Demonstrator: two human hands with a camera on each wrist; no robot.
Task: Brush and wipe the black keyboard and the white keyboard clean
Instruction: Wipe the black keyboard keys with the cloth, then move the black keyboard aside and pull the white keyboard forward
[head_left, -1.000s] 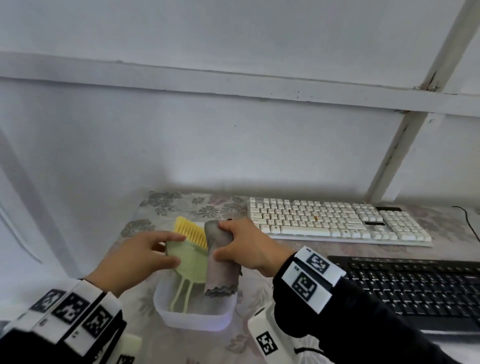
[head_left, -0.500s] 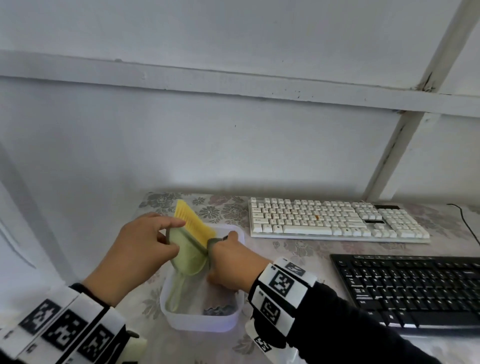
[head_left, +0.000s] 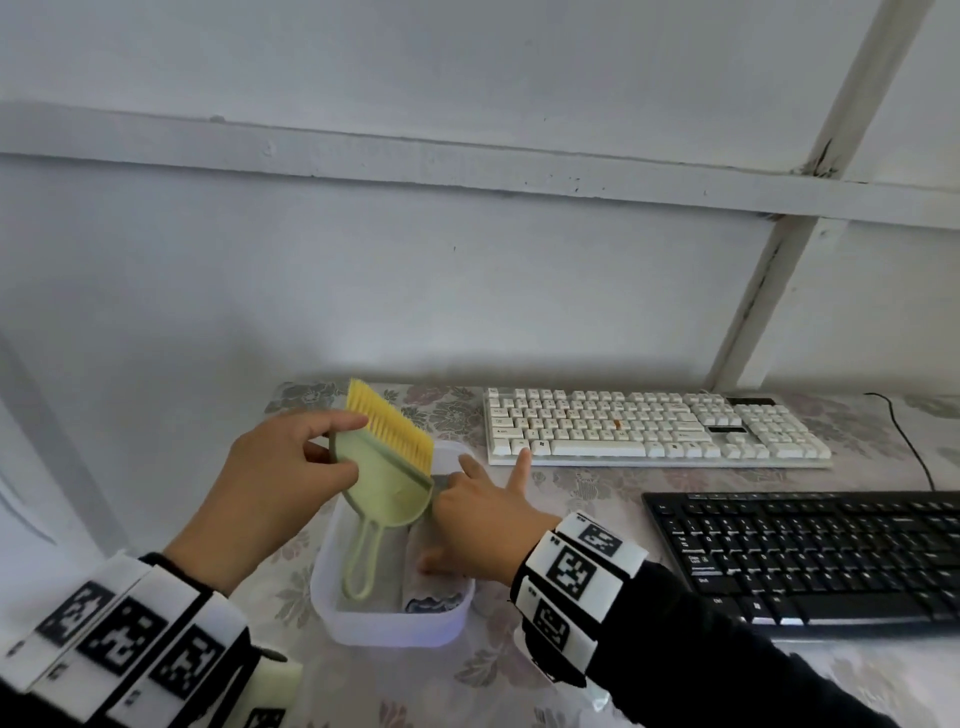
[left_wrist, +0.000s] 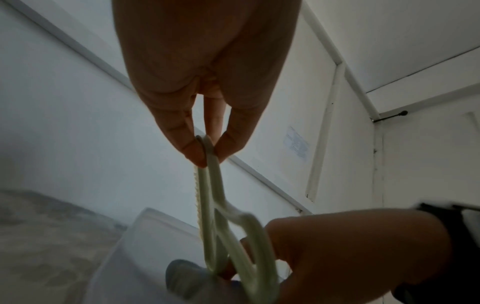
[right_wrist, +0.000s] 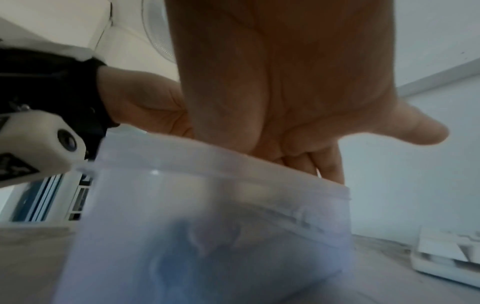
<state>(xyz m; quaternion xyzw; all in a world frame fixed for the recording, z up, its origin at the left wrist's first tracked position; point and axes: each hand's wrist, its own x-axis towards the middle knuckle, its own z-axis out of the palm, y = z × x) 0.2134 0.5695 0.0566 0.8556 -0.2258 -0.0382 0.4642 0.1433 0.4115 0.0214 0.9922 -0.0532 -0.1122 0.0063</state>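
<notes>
Left hand (head_left: 270, 483) pinching green brush (head_left: 387, 478) by its rim, yellow bristles up, handle down inside translucent tub (head_left: 384, 626) near tabletop's left edge. Right hand (head_left: 480, 512) reaching into tub, fingers spread, touching grey cloth (head_left: 431, 603). White keyboard (head_left: 654, 428) along back edge; black keyboard (head_left: 810, 556) at right, nearer front.

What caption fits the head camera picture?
Left hand lifts the brush from the tub; right hand reaches in.
</notes>
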